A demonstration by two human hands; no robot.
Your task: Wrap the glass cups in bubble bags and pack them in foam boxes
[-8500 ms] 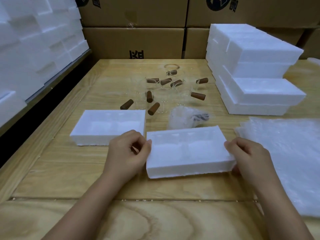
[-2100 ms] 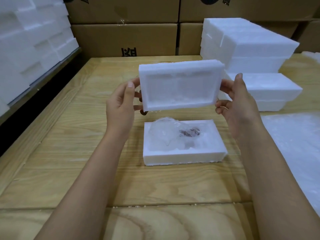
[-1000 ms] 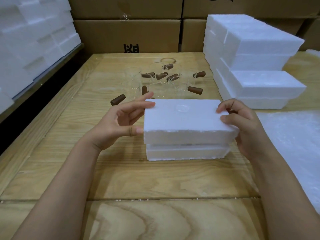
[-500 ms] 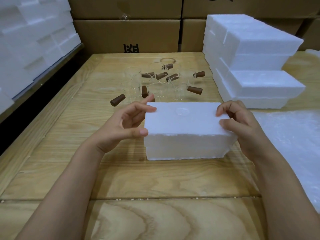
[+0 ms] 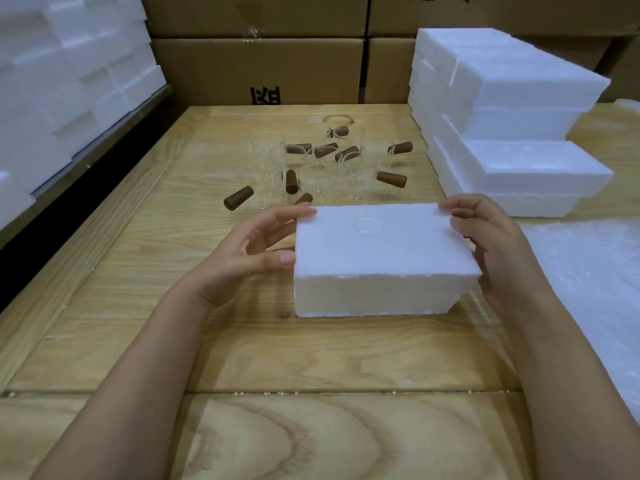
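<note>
At the foam box [image 5: 377,254] on the wooden table [image 5: 277,358], our left hand [image 5: 242,258] touches one end with spread, nearly straight fingertips, and our right hand [image 5: 498,251] curls round the other. Grainy white walls hide its contents. Beyond, the clear glass cups [image 5: 318,178] barely show, and the frame cuts off the bubble bags [image 5: 588,271] rightward.

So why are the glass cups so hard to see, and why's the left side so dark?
In the head view the glass cups are see-through, so the table shows through and only faint rims and brown handles stand out; same view, the gap beside the table lies in shadow.
</note>
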